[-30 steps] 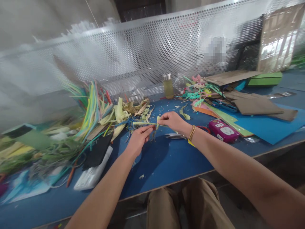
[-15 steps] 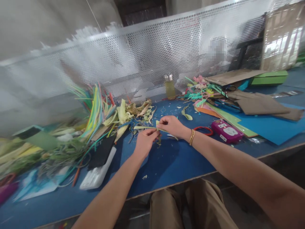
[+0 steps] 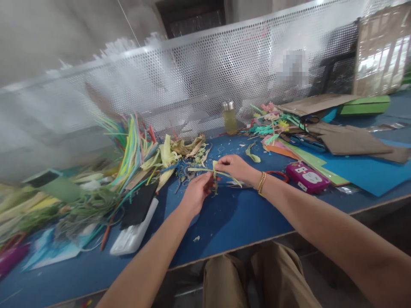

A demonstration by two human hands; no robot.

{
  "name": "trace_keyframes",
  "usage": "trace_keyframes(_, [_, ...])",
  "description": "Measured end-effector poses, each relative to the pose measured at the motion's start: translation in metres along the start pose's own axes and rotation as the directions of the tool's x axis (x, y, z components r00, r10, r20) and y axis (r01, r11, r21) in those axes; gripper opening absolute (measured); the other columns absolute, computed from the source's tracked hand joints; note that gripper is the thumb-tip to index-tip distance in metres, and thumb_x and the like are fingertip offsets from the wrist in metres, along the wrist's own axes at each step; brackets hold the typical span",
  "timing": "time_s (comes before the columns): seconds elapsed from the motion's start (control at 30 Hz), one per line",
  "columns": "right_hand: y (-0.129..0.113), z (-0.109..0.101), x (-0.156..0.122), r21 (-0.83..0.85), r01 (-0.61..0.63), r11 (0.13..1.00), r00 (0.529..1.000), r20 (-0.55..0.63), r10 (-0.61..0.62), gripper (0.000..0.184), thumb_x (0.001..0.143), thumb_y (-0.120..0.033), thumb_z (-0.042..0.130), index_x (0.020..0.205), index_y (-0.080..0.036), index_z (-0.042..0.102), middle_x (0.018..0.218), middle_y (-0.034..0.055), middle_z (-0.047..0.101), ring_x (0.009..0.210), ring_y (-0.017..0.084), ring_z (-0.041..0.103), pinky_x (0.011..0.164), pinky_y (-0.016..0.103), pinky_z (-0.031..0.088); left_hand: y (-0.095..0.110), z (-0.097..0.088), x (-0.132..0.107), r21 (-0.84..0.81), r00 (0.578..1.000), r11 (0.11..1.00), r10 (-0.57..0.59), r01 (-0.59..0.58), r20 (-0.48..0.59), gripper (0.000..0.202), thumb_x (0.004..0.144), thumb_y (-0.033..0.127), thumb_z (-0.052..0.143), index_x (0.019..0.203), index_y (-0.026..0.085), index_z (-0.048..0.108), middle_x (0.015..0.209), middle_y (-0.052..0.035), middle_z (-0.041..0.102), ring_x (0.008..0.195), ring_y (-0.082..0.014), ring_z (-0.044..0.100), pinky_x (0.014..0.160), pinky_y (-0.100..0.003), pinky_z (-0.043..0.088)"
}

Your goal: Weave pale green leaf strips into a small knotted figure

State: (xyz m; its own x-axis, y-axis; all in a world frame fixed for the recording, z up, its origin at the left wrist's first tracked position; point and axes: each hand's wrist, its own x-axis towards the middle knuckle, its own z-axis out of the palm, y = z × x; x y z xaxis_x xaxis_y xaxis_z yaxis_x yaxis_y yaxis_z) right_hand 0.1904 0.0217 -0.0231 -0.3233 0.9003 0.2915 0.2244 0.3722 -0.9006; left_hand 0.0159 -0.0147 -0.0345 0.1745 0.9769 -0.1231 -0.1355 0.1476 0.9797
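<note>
Pale green corn husk strips (image 3: 199, 170) cross between my two hands above the blue table (image 3: 237, 214). One strip runs sideways, its ends sticking out to the left and right, and another piece stands up at the crossing. My left hand (image 3: 196, 192) has its fingers closed around the lower part of the husk, where a thin end dangles. From the right, my right hand (image 3: 233, 167) pinches the husk at the crossing; a gold bracelet (image 3: 262, 184) circles that wrist. Behind the hands lies a loose husk piece (image 3: 252, 153).
Left of my hands are a husk pile (image 3: 167, 152), colourful strips (image 3: 131, 141), a black phone (image 3: 138, 205) and a white case (image 3: 135, 233). To the right lie a purple box (image 3: 307, 177) and brown paper (image 3: 353, 139). A bottle (image 3: 230, 120) stands by the perforated metal panel (image 3: 199, 72).
The sideways strip's right end now shows past my right fingers, which have shifted slightly up the husk. My left fingers have loosened a little. The whole view has shifted slightly.
</note>
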Motion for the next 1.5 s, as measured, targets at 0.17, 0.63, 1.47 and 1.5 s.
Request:
trace_keyframes(0.17, [0.006, 0.002, 0.003, 0.057, 0.035, 0.998, 0.999, 0.0, -0.035, 0.024, 0.077, -0.037, 0.063, 0.065, -0.016, 0.061, 0.063, -0.003, 0.052, 0.063, 0.009, 0.043, 0.062, 0.024, 0.035, -0.002, -0.003, 0.004, -0.102, 0.997, 0.995, -0.007, -0.001, -0.079, 0.037, 0.064, 0.046, 0.08, 0.084, 0.016, 0.071, 0.083, -0.0044, 0.07, 0.066, -0.011, 0.056, 0.057, -0.023, 0.038])
trace_keyframes(0.63, [0.006, 0.007, 0.001, 0.128, -0.003, 0.992, 1.0, 0.019, 0.0, 0.022, 0.073, -0.037, 0.069, 0.068, -0.016, 0.064, 0.066, -0.0021, 0.055, 0.064, 0.01, 0.046, 0.063, 0.025, 0.036, -0.004, -0.005, 0.006, 0.118, 0.994, 0.989, 0.099, -0.093, -0.042, 0.029, 0.059, 0.035, 0.085, 0.079, 0.017, 0.076, 0.066, 0.0024, 0.062, 0.055, -0.0072, 0.043, 0.054, -0.022, 0.031])
trace_keyframes(1.47, [-0.006, 0.005, -0.003, -0.096, 0.128, 0.987, 0.991, 0.059, -0.123, 0.004, 0.075, -0.016, 0.066, 0.077, -0.015, 0.069, 0.071, 0.0004, 0.066, 0.066, 0.011, 0.057, 0.066, 0.024, 0.044, -0.001, -0.004, 0.001, 0.349, 0.914, 0.882, 0.383, -0.317, -0.137, 0.02, 0.066, 0.036, 0.078, 0.075, 0.018, 0.079, 0.075, -0.0048, 0.074, 0.074, -0.0207, 0.063, 0.077, -0.031, 0.046])
trace_keyframes(1.5, [-0.006, 0.005, -0.004, -0.13, 0.158, 0.979, 0.987, 0.058, -0.152, 0.005, 0.074, -0.014, 0.065, 0.076, -0.015, 0.069, 0.07, 0.0004, 0.066, 0.066, 0.011, 0.056, 0.065, 0.024, 0.044, -0.002, -0.004, 0.002, 0.338, 0.914, 0.885, 0.382, -0.319, -0.138, 0.02, 0.066, 0.037, 0.079, 0.073, 0.018, 0.078, 0.072, -0.0045, 0.074, 0.072, -0.0202, 0.062, 0.076, -0.031, 0.046])
